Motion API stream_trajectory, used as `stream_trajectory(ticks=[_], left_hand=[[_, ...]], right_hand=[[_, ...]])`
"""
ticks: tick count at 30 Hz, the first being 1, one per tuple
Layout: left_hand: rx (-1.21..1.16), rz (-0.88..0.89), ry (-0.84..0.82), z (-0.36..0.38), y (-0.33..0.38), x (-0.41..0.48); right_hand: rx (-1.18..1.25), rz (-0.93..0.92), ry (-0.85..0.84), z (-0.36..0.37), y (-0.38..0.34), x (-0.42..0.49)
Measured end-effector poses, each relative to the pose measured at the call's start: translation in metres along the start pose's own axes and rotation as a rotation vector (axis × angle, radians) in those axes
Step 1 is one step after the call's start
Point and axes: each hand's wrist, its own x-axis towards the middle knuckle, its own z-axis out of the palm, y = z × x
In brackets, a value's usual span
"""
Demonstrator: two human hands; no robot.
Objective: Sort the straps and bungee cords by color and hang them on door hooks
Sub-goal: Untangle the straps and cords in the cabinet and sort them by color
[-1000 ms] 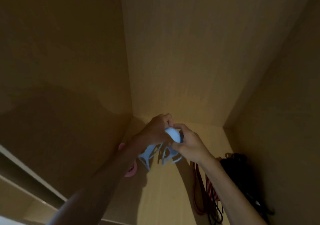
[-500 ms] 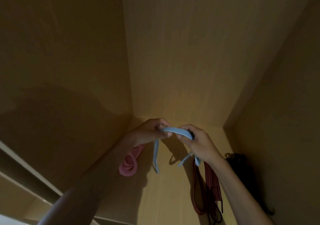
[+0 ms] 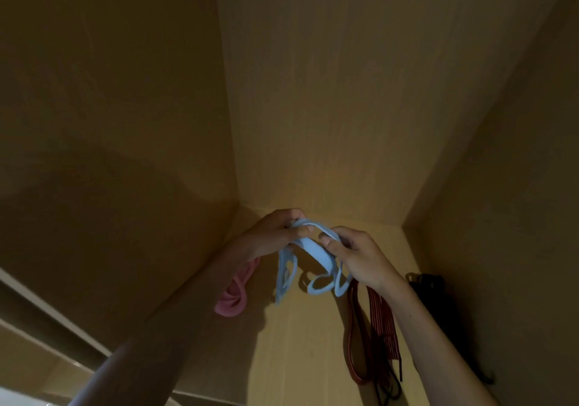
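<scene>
Two hands meet high on a wooden panel (image 3: pixel 313 358), both holding a blue strap (image 3: pixel 316 253). Left hand (image 3: pixel 271 233) grips the strap's top, its fingers curled over the band and the thumb pressed against it. Right hand (image 3: pixel 360 257) is just right of that grip and pinches the band between the thumb and curled fingers. Between the two hands the strap arches in a wide band, and several blue loops hang down below it against the panel. Whether the strap is caught on a hook I cannot tell, since the hands cover that spot. Left of the blue strap, partly behind the left wrist, a pink strap (image 3: pixel 233 299) hangs in a folded loop. Right of the blue strap, below the right wrist, red cords (image 3: pixel 383 327) hang in long loops. Farther right of the blue strap, black cords (image 3: pixel 429 286) hang in shadow, partly hidden by the right forearm.
</scene>
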Motion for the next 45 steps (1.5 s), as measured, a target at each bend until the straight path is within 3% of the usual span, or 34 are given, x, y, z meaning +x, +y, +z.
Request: stream_trajectory(ticks=[8,14,22,28,35,37,40,42,45], left_hand=[[-0.015,0.111,0.021,-0.004,0.006,0.0],[0.208,0.042,0.06,-0.017,-0.011,0.001],[0.33,-0.041,-0.014,-0.004,-0.011,0.005],[0.145,-0.078,0.042,0.001,0.002,0.014],[-0.074,-0.047,0.075,0.012,0.018,0.016],[-0.099,-0.054,0.084,0.014,0.018,0.016],[-0.135,-0.068,0.106,0.015,0.016,0.016],[-0.156,-0.071,0.123,0.015,0.015,0.015],[-0.148,-0.088,0.164,0.011,0.007,0.015]], right_hand=[[0.005,0.141,-0.207,0.008,0.008,-0.003],[-0.283,0.136,-0.093,0.008,0.017,-0.002],[-0.208,0.068,-0.047,0.007,0.005,0.001],[-0.274,0.118,-0.071,0.018,0.007,0.001],[0.073,0.055,-0.022,0.046,-0.002,-0.006],[0.074,0.086,0.061,0.054,-0.001,-0.003],[-0.128,0.201,0.17,0.064,0.01,0.005],[-0.161,0.245,0.159,0.065,0.016,0.007],[-0.011,0.28,0.096,0.063,0.015,0.004]])
